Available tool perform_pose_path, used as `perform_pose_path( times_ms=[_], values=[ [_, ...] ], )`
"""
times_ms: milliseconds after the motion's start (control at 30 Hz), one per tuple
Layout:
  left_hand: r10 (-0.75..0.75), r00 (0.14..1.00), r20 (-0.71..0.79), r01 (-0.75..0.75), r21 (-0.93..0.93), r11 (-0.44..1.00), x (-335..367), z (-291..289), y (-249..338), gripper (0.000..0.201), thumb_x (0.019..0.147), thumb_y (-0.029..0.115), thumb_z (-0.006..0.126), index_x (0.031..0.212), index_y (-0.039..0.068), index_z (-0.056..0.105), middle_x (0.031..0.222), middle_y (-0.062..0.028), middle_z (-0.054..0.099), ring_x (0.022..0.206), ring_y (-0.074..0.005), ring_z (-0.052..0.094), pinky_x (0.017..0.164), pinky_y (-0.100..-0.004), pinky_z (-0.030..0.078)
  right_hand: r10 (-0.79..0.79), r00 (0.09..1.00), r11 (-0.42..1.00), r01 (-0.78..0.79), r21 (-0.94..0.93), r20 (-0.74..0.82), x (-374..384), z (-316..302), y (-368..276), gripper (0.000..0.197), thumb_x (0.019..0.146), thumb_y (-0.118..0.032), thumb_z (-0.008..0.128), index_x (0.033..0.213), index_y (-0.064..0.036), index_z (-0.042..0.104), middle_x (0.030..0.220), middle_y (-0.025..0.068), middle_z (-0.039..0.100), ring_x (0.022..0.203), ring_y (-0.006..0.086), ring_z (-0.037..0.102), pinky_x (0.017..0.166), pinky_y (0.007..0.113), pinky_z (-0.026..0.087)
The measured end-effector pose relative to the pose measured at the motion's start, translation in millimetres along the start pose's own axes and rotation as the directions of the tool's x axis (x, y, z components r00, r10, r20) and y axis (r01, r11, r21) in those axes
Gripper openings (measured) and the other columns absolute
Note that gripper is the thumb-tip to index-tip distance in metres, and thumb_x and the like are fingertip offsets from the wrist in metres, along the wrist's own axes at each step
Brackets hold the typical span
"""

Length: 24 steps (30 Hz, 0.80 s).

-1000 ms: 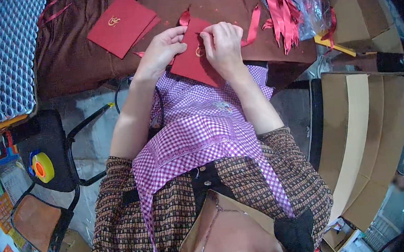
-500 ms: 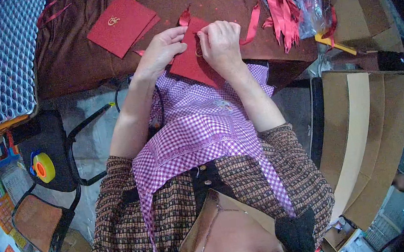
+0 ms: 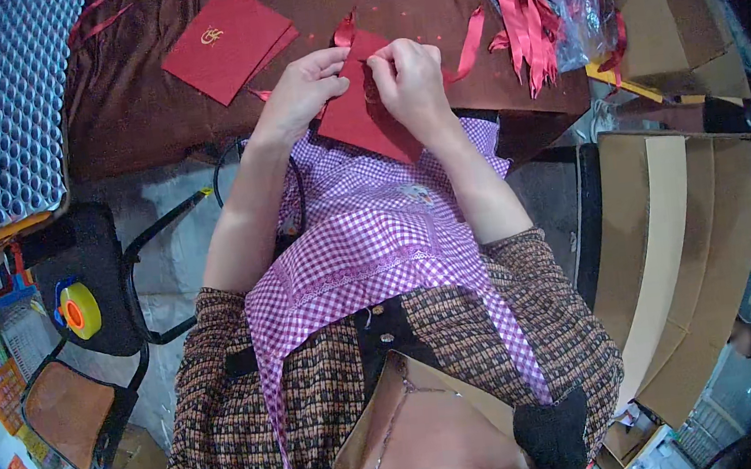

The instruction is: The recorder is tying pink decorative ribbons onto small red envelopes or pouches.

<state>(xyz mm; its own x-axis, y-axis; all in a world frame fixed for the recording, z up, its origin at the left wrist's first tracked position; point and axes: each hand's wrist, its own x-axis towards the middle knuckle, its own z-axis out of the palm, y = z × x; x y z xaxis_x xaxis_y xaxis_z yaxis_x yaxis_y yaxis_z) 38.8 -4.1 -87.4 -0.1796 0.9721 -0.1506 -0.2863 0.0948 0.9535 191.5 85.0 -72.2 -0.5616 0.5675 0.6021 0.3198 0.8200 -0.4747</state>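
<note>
A red card (image 3: 364,127) with a gold mark lies tilted at the table's near edge, its lower corner over my apron. My left hand (image 3: 306,93) is at its left edge, fingers bent and closed on that edge. A red ribbon (image 3: 344,31) stands up just beyond those fingertips. Over the card's right side, my right hand (image 3: 412,81) is closed with thumb and forefinger pinched together; what lies between them is too small to make out. Another length of red ribbon (image 3: 470,39) curls on the cloth beside the right hand.
Left of my hands lie stacked red cards (image 3: 226,47) on the brown tablecloth (image 3: 139,122). A bundle of red ribbons (image 3: 523,22) and a clear plastic bag (image 3: 576,7) are at right. Cardboard (image 3: 687,238) stands right; a chair (image 3: 90,264) holds a yellow tape roll (image 3: 82,311).
My right hand has turned slightly, its fingers shifting a little over the card. The card's lower corner has moved slightly right. My left hand stays nearly in place.
</note>
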Motion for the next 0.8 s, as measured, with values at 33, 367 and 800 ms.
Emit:
perform_pose_path(
  times_ms=[33,367,800],
  values=[
    [-0.001,1.0,0.002,0.001,0.0,1.0,-0.2,0.9,1.3,0.045,0.081,-0.003,0.055,0.125,-0.002,0.049,0.114,-0.0071,0.059,0.096,-0.0121,0.057,0.087,-0.0252,0.046,0.001,1.0,1.0,-0.001,-0.001,0.0,-0.4,0.2,0.2,0.011,0.077,-0.012,0.065,0.075,-0.0057,0.056,0.073,0.0082,0.06,0.07,0.0253,0.058,0.072,0.038,0.038],
    [0.003,0.998,-0.058,0.003,0.102,0.995,-3.2,5.1,3.9,0.049,0.08,-0.003,0.057,0.128,-0.004,0.047,0.117,-0.0084,0.057,0.103,-0.0117,0.053,0.09,-0.0254,0.044,-0.172,0.985,0.966,0.174,-0.188,0.028,4.8,0.7,-7.0,0.015,0.074,-0.01,0.066,0.076,-0.0063,0.052,0.069,0.0073,0.055,0.07,0.0252,0.056,0.072,0.04,0.037],
    [-0.082,0.997,-0.009,0.082,-0.018,0.996,1.0,-4.1,8.9,0.037,0.085,0.0,0.055,0.122,-0.004,0.053,0.11,-0.0073,0.062,0.096,-0.0108,0.058,0.085,-0.0241,0.046,-0.024,0.961,0.999,0.033,-0.029,0.277,16.0,-9.2,-3.8,0.012,0.084,-0.015,0.059,0.086,-0.0037,0.062,0.08,0.0113,0.064,0.079,0.0298,0.062,0.07,0.04,0.045]
  ],
)
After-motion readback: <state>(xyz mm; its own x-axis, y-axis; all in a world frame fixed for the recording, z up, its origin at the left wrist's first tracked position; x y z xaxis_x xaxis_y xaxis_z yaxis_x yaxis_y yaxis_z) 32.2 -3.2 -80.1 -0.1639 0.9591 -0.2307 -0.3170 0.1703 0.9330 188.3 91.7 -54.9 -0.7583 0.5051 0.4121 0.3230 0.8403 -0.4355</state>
